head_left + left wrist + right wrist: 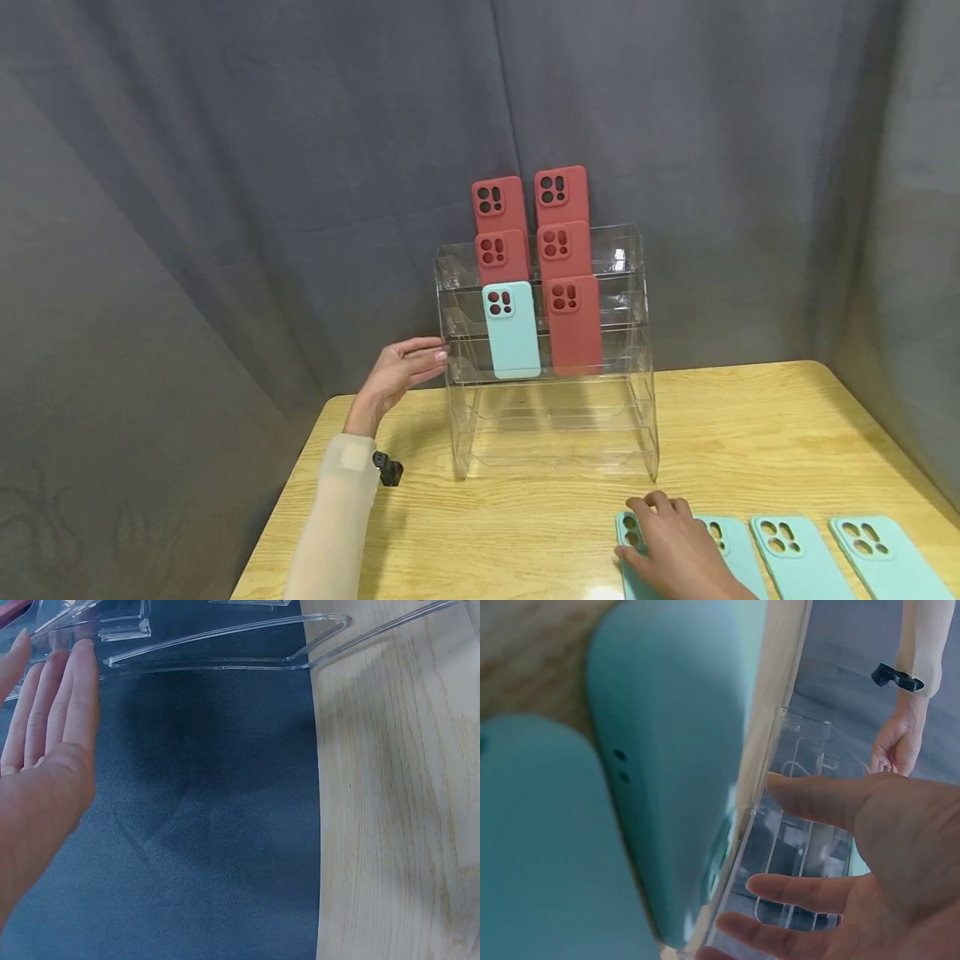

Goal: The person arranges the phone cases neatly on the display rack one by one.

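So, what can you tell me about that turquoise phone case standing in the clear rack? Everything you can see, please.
The turquoise phone case is a rounded rectangle, apparently soft plastic. Its upper left corner has a raised patch with four openings, red showing through. It stands upright in the clear rack, its lower end behind a see-through lip, in front of one red case and left of another red case. Neither the left hand nor the right hand touches it.
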Available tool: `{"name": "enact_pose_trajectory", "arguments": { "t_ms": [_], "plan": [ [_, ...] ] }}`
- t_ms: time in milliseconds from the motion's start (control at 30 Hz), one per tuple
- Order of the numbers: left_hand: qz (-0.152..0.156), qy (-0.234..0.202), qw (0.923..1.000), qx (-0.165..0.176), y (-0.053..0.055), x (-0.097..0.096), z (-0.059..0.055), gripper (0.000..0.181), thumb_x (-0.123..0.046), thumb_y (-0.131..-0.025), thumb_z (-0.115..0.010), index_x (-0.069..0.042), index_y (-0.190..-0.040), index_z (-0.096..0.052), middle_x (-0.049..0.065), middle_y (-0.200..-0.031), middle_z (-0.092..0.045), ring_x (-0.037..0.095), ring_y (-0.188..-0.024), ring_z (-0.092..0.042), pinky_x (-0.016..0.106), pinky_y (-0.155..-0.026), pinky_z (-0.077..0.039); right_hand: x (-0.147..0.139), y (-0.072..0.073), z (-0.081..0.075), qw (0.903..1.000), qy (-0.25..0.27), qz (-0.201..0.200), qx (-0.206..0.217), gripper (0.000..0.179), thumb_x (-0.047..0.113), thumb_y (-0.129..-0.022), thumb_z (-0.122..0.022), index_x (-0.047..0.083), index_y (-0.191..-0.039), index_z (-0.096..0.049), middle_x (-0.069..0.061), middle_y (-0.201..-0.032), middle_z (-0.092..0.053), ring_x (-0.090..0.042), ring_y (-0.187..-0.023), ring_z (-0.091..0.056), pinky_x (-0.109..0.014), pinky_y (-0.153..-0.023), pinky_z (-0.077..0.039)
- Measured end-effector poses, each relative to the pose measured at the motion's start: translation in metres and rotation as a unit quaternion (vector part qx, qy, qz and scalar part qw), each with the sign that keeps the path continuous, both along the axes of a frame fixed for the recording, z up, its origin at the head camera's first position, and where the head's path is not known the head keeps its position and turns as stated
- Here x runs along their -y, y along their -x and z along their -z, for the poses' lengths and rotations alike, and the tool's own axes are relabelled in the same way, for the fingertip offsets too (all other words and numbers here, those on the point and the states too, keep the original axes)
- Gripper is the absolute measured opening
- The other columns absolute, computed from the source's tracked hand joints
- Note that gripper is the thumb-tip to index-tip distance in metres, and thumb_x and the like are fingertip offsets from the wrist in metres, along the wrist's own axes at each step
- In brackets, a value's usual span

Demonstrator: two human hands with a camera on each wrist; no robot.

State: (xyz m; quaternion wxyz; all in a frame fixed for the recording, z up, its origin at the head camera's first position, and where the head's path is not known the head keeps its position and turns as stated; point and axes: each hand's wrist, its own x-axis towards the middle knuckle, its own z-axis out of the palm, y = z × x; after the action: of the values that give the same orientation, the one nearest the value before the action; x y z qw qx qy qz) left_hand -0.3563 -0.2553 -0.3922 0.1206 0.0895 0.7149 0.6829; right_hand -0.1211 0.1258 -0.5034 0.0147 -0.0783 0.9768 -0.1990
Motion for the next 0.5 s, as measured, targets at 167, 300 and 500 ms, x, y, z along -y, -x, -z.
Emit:
{"name": "enact_pose_trajectory", "arguments": {
  "t_ms": [167,300,500],
  "plan": [
    [0.003,0.007,0.9999,-0.009,0.001,-0.002,-0.001,0.049,-0.006,-0.101,-0.070,0.001,-0.147,-0.056,0.018,-0.140,-0.065,0.017,-0.115,-0.074,0.037,-0.107,-0.058,0.002,-0.001,0.008,0.9999,-0.008,-0.006,0.003,0.062,0.043,-0.080,-0.090,0.004,-0.124,-0.070,-0.021,-0.121,-0.068,-0.047,-0.103,-0.065,-0.060,-0.072,-0.061],
    [0.000,0.009,0.9999,-0.009,0.002,0.000,-0.001,0.048,-0.006,-0.101,-0.070,0.001,-0.147,-0.057,0.018,-0.139,-0.065,0.016,-0.114,-0.074,0.037,-0.106,-0.058,0.006,-0.001,0.012,0.9999,-0.013,-0.007,0.004,0.061,0.043,-0.079,-0.090,0.004,-0.122,-0.071,-0.023,-0.122,-0.067,-0.050,-0.105,-0.063,-0.064,-0.070,-0.061],
    [0.000,0.012,0.9999,-0.005,0.001,0.001,0.002,0.048,-0.006,-0.101,-0.070,0.001,-0.146,-0.057,0.014,-0.136,-0.068,0.016,-0.114,-0.074,0.038,-0.108,-0.057,0.011,-0.001,0.015,0.9996,-0.024,-0.007,0.014,0.065,0.044,-0.080,-0.090,0.002,-0.125,-0.069,-0.025,-0.122,-0.066,-0.052,-0.103,-0.062,-0.066,-0.067,-0.060]
  ]
}}
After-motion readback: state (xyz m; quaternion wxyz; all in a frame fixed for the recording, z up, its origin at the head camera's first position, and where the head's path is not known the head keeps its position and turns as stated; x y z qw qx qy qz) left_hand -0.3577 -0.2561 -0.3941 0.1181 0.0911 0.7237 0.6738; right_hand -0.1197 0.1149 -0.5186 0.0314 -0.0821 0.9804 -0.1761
